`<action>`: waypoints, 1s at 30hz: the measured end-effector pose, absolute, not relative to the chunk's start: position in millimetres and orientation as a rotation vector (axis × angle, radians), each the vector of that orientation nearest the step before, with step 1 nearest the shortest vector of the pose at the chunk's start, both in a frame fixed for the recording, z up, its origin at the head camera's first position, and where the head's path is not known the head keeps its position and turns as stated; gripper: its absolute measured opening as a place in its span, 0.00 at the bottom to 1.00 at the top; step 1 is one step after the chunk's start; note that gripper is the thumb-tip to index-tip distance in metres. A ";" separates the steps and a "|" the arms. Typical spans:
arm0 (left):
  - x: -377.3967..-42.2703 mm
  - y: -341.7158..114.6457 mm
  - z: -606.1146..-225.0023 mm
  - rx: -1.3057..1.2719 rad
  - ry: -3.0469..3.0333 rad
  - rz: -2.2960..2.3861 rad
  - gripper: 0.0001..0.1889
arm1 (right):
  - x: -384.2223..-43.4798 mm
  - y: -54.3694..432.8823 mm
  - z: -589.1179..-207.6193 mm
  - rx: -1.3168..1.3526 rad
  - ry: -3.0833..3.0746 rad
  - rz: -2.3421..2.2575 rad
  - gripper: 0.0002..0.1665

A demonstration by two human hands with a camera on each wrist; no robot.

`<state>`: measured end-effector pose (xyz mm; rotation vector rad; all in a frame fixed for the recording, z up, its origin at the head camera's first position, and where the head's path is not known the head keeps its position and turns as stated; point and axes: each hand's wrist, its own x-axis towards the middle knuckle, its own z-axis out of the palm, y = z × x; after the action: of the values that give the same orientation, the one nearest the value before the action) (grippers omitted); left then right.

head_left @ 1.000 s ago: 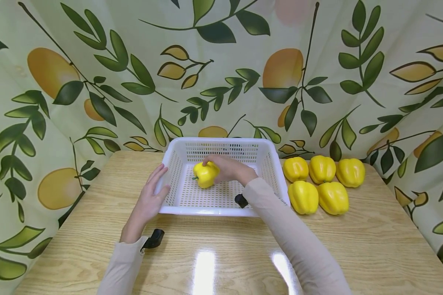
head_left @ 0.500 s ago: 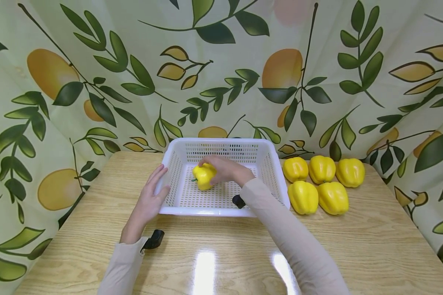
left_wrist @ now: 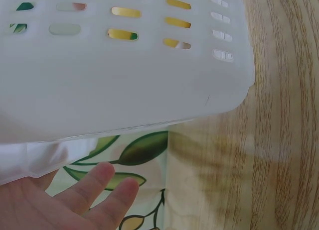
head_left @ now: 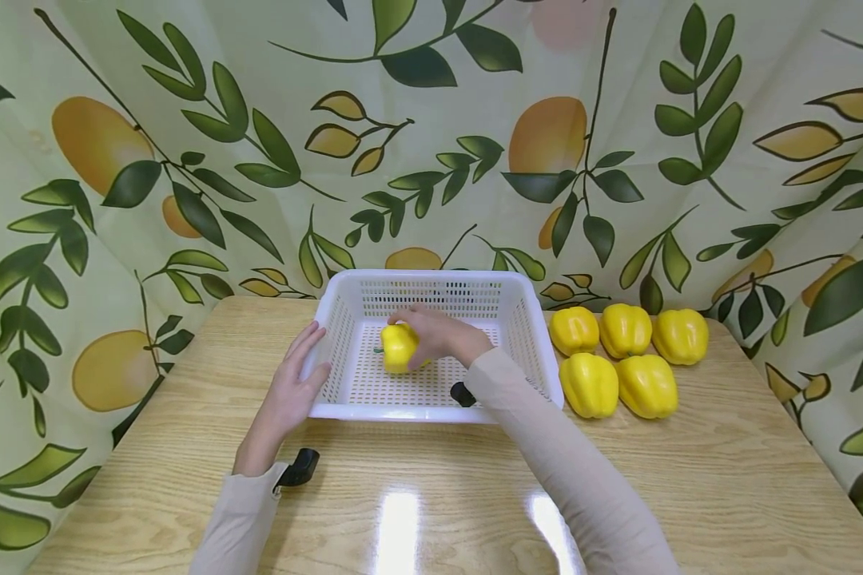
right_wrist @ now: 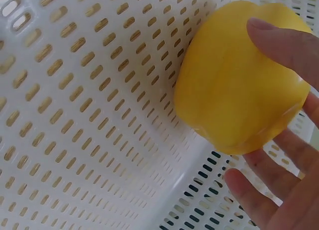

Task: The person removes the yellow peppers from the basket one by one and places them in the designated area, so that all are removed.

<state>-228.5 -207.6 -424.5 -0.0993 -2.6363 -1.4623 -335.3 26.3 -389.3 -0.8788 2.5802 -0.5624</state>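
Note:
A white perforated plastic basket (head_left: 431, 414) stands on the wooden table. Inside it, my right hand (head_left: 439, 331) grips a yellow bell pepper (head_left: 397, 349), whose green stem points left. The right wrist view shows the thumb on one side of the bell pepper (right_wrist: 234, 85) and the fingers (right_wrist: 254, 192) curving around the other, close over the basket's floor. My left hand (head_left: 292, 379) rests at the basket's left rim, its fingers fairly straight. In the left wrist view, those fingers (left_wrist: 117, 202) extend past the rim with the basket wall (left_wrist: 124, 80) above them.
Right of the basket, several more yellow bell peppers (head_left: 590, 385) sit in two rows on the table (head_left: 345, 503). Behind the table hangs a curtain (head_left: 431, 192) printed with leaves and fruit.
In my right hand, the bell pepper has turned a little, so its stem now points more squarely left. My left hand has stayed at the rim.

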 end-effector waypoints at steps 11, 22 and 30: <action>-228.0 -207.9 -425.0 -0.117 -2.624 -1.471 0.30 | -332.3 22.8 -390.0 -0.839 2.486 -0.605 0.48; -228.4 -207.9 -424.9 -0.103 -2.645 -1.454 0.30 | -332.0 21.2 -389.5 -0.911 2.525 -0.444 0.49; -228.6 -208.4 -424.4 -0.101 -2.653 -1.447 0.30 | -333.7 23.9 -384.6 -0.911 2.498 -0.594 0.47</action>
<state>-228.6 -208.4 -424.4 -0.1015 -2.6533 -1.4468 -333.7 23.9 -384.6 -0.9112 2.4983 -0.5937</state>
